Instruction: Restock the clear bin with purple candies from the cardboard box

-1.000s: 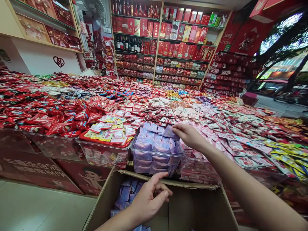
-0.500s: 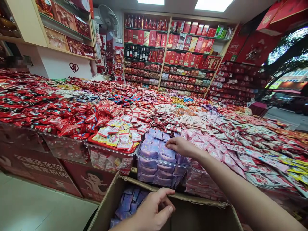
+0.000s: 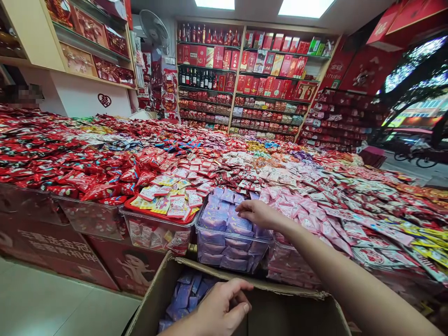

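My right hand [image 3: 257, 214] lies with fingers flat on the heap of purple candy packets [image 3: 217, 217] that fills a clear plastic bin [image 3: 227, 254] at the front edge of the display. My left hand [image 3: 219, 308] hovers low over an open cardboard box [image 3: 283, 291], its fingers loosely curved and apart, with nothing visible in them. More purple packets [image 3: 185, 294] lie at the bottom left of the box.
A bin with a red tray of pink and yellow packets [image 3: 164, 200] stands left of the purple bin, and pink packets [image 3: 304, 210] lie to its right. Red candies cover the wide display. Shelves of red boxes and bottles [image 3: 245, 70] line the back wall. Tiled floor lies at lower left.
My right hand came down from holding a purple packet above the bin to lying flat on the heap. My left hand sank a little lower over the box.
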`<state>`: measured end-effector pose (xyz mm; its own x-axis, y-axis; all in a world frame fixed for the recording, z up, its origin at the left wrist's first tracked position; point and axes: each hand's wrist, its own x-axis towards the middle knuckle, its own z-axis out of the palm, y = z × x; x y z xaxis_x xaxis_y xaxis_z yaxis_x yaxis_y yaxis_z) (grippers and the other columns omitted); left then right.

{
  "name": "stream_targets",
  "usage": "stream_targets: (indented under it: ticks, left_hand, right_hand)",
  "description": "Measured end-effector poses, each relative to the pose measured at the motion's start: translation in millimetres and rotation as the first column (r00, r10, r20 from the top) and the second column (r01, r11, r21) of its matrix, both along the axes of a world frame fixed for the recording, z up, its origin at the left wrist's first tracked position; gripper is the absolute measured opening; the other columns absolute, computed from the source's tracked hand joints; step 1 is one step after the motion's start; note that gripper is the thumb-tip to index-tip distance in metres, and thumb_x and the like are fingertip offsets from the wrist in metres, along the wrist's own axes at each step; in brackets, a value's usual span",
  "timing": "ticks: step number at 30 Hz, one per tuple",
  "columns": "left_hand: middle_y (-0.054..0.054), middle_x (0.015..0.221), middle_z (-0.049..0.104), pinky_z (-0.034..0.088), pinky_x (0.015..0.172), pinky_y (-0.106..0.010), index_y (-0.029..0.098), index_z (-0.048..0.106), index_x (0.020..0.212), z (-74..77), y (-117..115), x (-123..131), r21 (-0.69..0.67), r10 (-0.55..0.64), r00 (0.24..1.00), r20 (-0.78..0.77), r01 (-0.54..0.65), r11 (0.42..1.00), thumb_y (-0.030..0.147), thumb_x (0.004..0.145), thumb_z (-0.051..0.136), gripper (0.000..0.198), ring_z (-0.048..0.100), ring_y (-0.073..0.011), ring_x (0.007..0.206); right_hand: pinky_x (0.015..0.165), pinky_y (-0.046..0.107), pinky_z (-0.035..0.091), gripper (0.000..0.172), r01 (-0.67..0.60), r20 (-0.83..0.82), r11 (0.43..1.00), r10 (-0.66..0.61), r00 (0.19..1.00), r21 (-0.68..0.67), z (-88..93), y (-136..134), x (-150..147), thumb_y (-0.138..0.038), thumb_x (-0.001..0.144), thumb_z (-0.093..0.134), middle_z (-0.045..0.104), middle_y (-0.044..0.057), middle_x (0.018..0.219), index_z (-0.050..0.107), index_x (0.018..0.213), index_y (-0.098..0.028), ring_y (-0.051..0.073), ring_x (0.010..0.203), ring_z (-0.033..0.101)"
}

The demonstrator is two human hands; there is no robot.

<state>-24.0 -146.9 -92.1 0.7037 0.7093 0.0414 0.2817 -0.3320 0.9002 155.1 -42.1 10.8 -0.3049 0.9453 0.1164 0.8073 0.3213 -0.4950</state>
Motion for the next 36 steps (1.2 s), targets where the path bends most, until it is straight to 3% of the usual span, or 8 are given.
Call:
stream_targets:
  ticks: [6, 10, 15, 24, 30, 36]
  left_hand:
    - [-0.002, 0.077, 0.066, 0.040, 0.055, -0.018, 0.018, 0.054, 0.104, -6.1, 3.1, -0.3, 0.028, -0.025, 1.000, -0.008, 0.025, 0.999, 0.015, 0.074, 0.046, 0.031, 0.057, -0.0131, 0.066]
    - [-0.002, 0.077, 0.065, 0.041, 0.058, -0.018, 0.018, 0.056, 0.101, -9.1, 3.2, 0.7, 0.051, -0.040, 0.998, -0.038, 0.042, 0.998, 0.017, 0.074, 0.046, 0.029, 0.057, -0.0130, 0.066]
    - [0.000, 0.073, 0.064, 0.042, 0.058, -0.018, 0.020, 0.058, 0.098, -13.0, 2.6, 2.4, 0.096, -0.037, 0.993, -0.112, 0.048, 0.994, 0.017, 0.074, 0.045, 0.026, 0.056, -0.0126, 0.064]
    - [0.001, 0.074, 0.065, 0.040, 0.054, -0.017, 0.022, 0.059, 0.096, -19.7, 3.6, 0.5, 0.142, -0.040, 0.975, -0.218, 0.072, 0.987, 0.021, 0.075, 0.047, 0.024, 0.056, -0.0123, 0.063]
    - [-0.001, 0.071, 0.068, 0.039, 0.048, -0.015, 0.017, 0.058, 0.098, -24.2, 10.6, 0.4, 0.126, -0.162, 0.969, -0.189, 0.188, 0.974, 0.020, 0.074, 0.048, 0.026, 0.056, -0.0102, 0.055]
    - [-0.003, 0.082, 0.069, 0.043, 0.053, -0.015, 0.019, 0.058, 0.101, -34.7, 18.8, -1.6, 0.110, -0.228, 0.952, -0.202, 0.254, 0.961, 0.026, 0.076, 0.049, 0.028, 0.062, -0.0126, 0.064]
  right_hand:
    - [0.070, 0.029, 0.043, 0.024, 0.029, -0.009, 0.993, -0.028, 1.000, 0.111, 15.7, -14.4, 9.6, -0.016, 0.074, 0.046, 0.066, 0.008, 0.090, 0.062, 0.092, -0.014, 0.019, 0.081, 0.059]
    - [0.069, 0.027, 0.043, 0.025, 0.073, 0.104, 0.991, -0.085, 0.991, 0.114, 26.3, -29.3, 25.3, -0.014, 0.073, 0.044, 0.068, 0.007, 0.086, 0.065, 0.087, -0.016, 0.019, 0.079, 0.060]
    - [0.069, 0.026, 0.042, 0.034, 0.010, 0.319, 0.994, -0.045, 0.947, 0.110, 23.1, -42.2, 34.7, -0.008, 0.068, 0.039, 0.069, 0.007, 0.083, 0.067, 0.084, -0.016, 0.019, 0.076, 0.060]
    - [0.068, 0.025, 0.039, 0.031, 0.026, 0.360, 0.992, -0.068, 0.930, 0.120, 18.4, -56.0, 29.4, -0.008, 0.066, 0.040, 0.066, 0.007, 0.079, 0.065, 0.082, -0.016, 0.019, 0.079, 0.053]
    - [0.063, 0.024, 0.039, 0.026, 0.047, 0.426, 0.997, -0.066, 0.902, 0.053, 26.9, -37.2, 28.8, -0.019, 0.075, 0.041, 0.067, 0.006, 0.083, 0.064, 0.087, -0.018, 0.017, 0.074, 0.058]
    - [0.068, 0.025, 0.041, 0.036, 0.069, 0.537, 0.998, -0.062, 0.841, 0.008, 20.0, 7.5, 28.0, -0.015, 0.066, 0.052, 0.067, 0.007, 0.094, 0.062, 0.099, -0.022, 0.020, 0.086, 0.059]
